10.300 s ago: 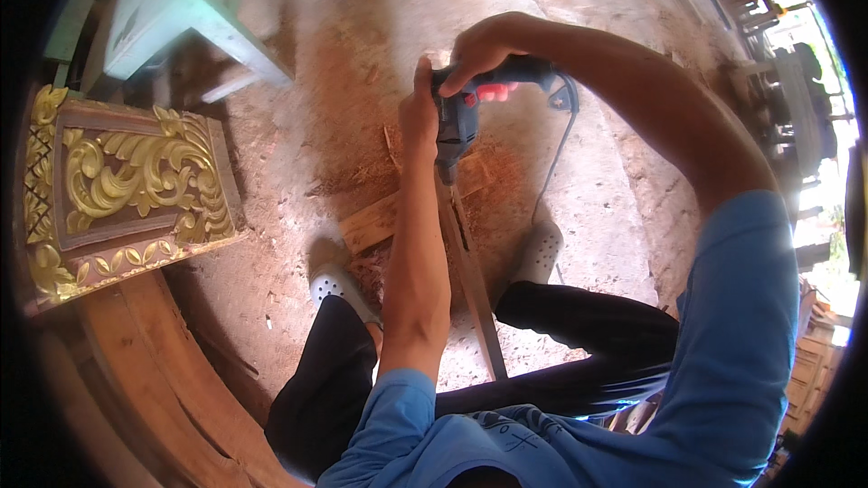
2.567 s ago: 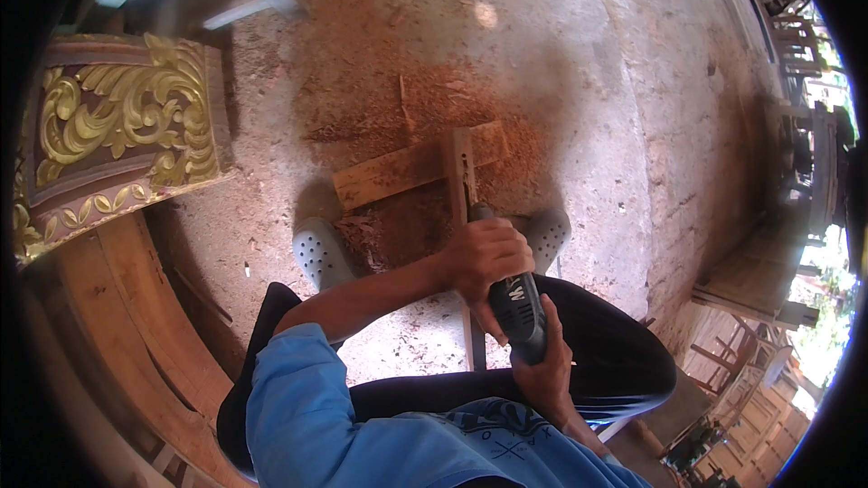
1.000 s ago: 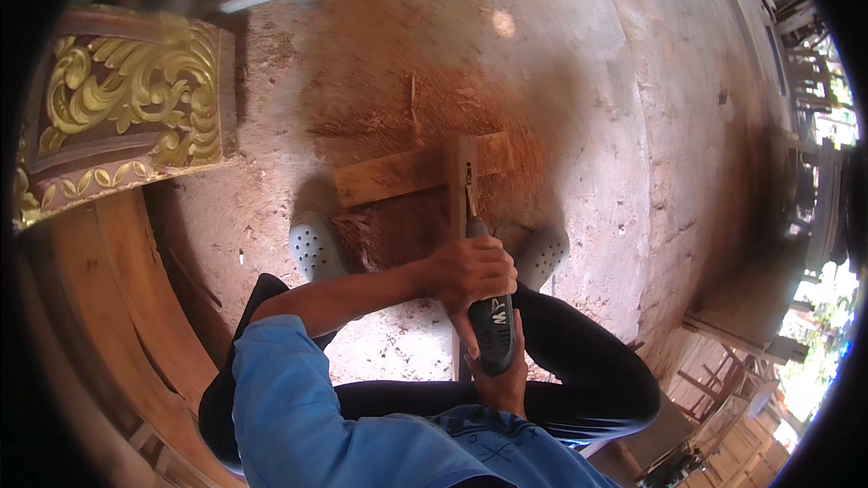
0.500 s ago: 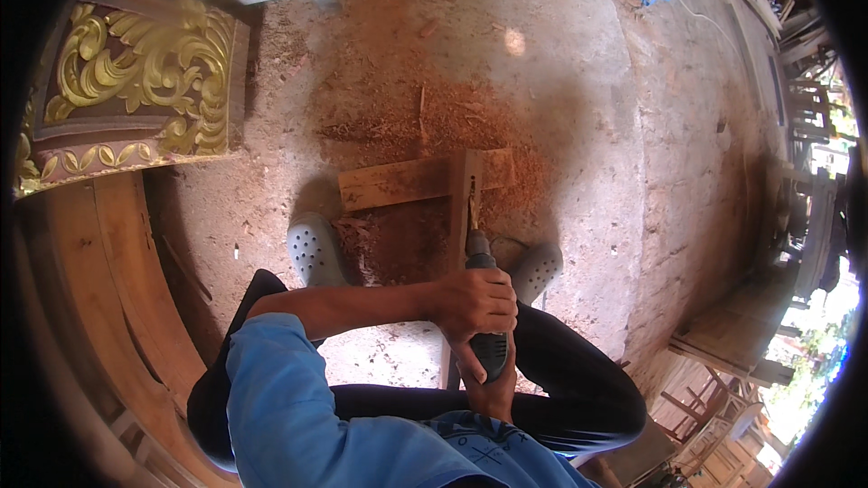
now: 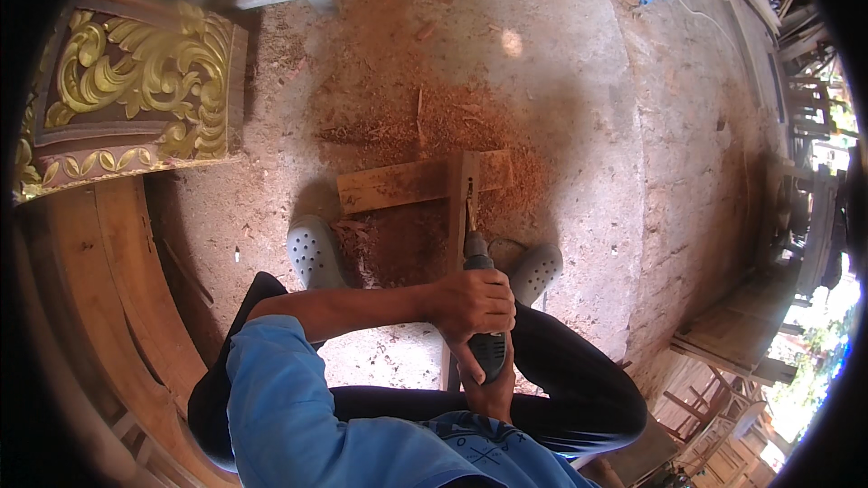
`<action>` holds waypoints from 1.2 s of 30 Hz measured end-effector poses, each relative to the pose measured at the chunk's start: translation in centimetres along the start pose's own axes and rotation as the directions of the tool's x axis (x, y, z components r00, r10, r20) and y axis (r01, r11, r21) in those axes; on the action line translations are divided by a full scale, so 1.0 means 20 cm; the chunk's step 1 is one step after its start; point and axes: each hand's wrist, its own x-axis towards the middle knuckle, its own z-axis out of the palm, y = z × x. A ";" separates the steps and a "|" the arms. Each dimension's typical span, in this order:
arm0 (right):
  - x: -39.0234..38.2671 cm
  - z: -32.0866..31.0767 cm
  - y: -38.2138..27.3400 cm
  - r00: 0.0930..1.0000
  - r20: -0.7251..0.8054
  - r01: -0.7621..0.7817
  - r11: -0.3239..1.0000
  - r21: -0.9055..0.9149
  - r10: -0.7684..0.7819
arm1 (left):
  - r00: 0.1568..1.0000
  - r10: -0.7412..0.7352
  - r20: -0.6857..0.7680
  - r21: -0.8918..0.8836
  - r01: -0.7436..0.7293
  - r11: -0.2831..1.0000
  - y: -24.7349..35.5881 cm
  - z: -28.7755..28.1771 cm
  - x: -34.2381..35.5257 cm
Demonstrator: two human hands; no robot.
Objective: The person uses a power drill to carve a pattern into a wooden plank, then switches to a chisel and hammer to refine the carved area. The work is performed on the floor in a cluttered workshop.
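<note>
Left hand: we see our left hand (image 5: 474,302) wrapped around the front body of the drill (image 5: 489,351), fingers closed over its top.
Right hand: our right hand (image 5: 494,392) cups the drill's rear from beneath; where its index finger sits, we cannot tell.
Drill and bit: the drill lies just below the middle of the frame, its bit (image 5: 472,217) pointing up over the strip; we cannot tell whether the tip is in the wood.
Slip risk: the bit could skate along the strip or snap if we tilt the drill sideways.
Strip: the narrow wooden strip (image 5: 458,208) is straight and square-edged, with dark holes and a slot; it could twist or split, since no clamp shows and the holes sit close together.
Board: the flat, pale-brown board (image 5: 389,186) lies crosswise under the strip's far end and could shift on loose shavings.
Feet: our grey, perforated rubber shoes (image 5: 313,251) flank the strip, so a slipping bit could reach them.
Floor: rough, dusty concrete (image 5: 588,190), with reddish, crumbly shavings (image 5: 407,131) at centre.
Upper left: a carved panel (image 5: 145,72), gold leaf scrolls on brown wood.
Lower left: long, smooth planks (image 5: 117,280).
</note>
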 end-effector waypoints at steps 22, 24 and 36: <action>0.07 -0.04 0.00 0.999 0.046 0.031 0.990 -0.141 -0.025 | 0.999 -0.043 0.002 0.011 0.043 0.999 -0.04 0.03 -0.03; 0.09 -0.05 0.00 0.995 0.052 0.087 0.989 -0.118 -0.082 | 0.999 -0.047 0.005 0.008 0.047 0.999 -0.05 0.03 -0.03; 0.31 -0.06 -0.13 0.977 0.100 0.210 0.945 -0.252 -0.190 | 0.998 -0.068 -0.017 0.085 0.069 0.994 -0.25 -0.03 -0.07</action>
